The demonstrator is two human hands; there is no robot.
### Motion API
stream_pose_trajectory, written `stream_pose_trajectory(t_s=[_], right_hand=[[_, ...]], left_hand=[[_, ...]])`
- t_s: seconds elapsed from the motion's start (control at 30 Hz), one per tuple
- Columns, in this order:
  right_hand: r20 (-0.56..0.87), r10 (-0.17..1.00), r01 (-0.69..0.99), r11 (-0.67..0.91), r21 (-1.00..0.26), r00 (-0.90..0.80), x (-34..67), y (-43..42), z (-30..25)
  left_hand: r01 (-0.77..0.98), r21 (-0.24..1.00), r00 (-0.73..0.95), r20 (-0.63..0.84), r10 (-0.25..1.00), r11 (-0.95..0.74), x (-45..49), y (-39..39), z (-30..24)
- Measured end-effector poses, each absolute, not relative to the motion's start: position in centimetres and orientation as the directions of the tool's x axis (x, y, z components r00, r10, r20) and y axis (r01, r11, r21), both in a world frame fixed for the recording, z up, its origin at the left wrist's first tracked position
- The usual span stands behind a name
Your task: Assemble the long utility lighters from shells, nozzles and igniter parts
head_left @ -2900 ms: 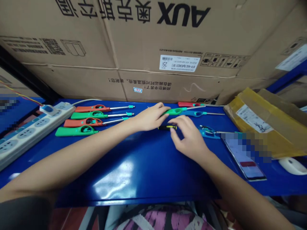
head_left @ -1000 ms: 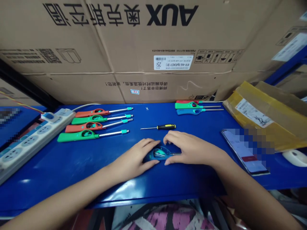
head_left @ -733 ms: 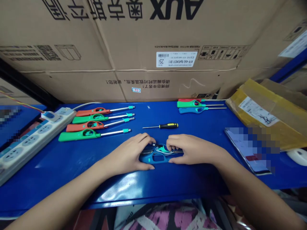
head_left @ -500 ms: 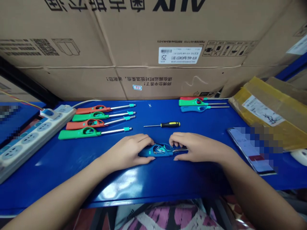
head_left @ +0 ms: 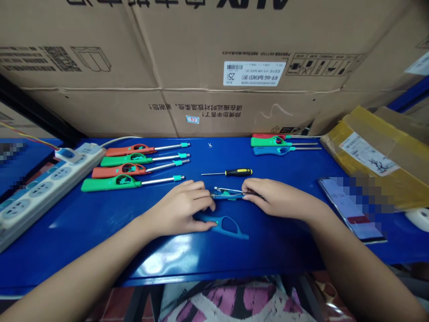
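On the blue table (head_left: 214,255) a blue lighter lies taken apart in two halves. One blue shell half (head_left: 228,226) rests near the front, with the thumb of my left hand (head_left: 182,210) on its left end. The other half (head_left: 228,194), with white wire and teal parts showing, is pinched between the fingers of both hands. My right hand (head_left: 275,199) grips its right end. A black and yellow screwdriver (head_left: 234,172) lies just behind them.
Several red and green lighters (head_left: 134,165) lie in a row at left beside a white power strip (head_left: 40,190). Three more lighters (head_left: 278,144) lie at the back right. A phone (head_left: 351,208), a yellow parcel (head_left: 375,156) and big cardboard boxes (head_left: 214,67) border the table.
Both hands brought the blue lighter to the table's middle and split it open. One shell half now lies apart at the front while the inner half sits lifted between the fingers.
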State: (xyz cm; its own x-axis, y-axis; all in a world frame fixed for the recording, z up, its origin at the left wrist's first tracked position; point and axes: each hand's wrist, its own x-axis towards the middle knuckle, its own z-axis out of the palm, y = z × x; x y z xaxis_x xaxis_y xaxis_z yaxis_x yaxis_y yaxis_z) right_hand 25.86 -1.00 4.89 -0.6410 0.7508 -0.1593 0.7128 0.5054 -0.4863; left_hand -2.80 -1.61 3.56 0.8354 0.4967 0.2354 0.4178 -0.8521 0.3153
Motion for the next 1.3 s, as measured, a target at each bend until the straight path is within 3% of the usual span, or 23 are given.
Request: stream_pose_trajectory(t_s=[0.1,0.2,0.37,0.47,0.7,1.0,1.17,1.3], right_hand=[[-0.168,0.76,0.727,0.497,-0.474,-0.628,25.8,-0.9,5.0],[-0.174,0.765,0.737,0.492,-0.462,-0.62,25.9,-0.7,4.9],[-0.189,0.777,0.76,0.48,-0.439,-0.6,26.2,-0.4,4.5],[-0.194,0.798,0.781,0.454,-0.428,-0.57,26.2,-0.4,4.4],[-0.189,0.826,0.803,0.419,-0.424,-0.531,26.7,-0.1,4.2],[0.036,0.837,0.802,0.535,-0.264,-0.546,27.2,0.8,4.0],[0.229,0.728,0.661,0.683,-0.311,-0.646,25.9,-0.3,5.1],[0.185,0.607,0.558,0.789,-0.258,-0.773,24.2,-1.6,4.5]], left_hand=[[0.433,0.295,0.813,0.28,0.51,-0.852,-2.8,-1.5,3.8],[0.524,0.309,0.718,0.341,0.606,-0.794,-3.0,-1.1,3.9],[0.634,0.288,0.677,0.243,0.695,-0.718,-3.9,0.3,2.9],[0.636,0.346,0.65,0.242,0.721,-0.69,-4.2,1.0,1.8],[0.615,0.349,0.643,0.298,0.706,-0.707,-4.4,1.4,1.3],[0.558,0.288,0.744,0.243,0.623,-0.779,-4.2,0.9,2.7],[0.549,0.287,0.749,0.249,0.614,-0.785,-4.2,0.8,2.5],[0.527,0.296,0.756,0.264,0.599,-0.796,-4.3,0.9,2.4]])
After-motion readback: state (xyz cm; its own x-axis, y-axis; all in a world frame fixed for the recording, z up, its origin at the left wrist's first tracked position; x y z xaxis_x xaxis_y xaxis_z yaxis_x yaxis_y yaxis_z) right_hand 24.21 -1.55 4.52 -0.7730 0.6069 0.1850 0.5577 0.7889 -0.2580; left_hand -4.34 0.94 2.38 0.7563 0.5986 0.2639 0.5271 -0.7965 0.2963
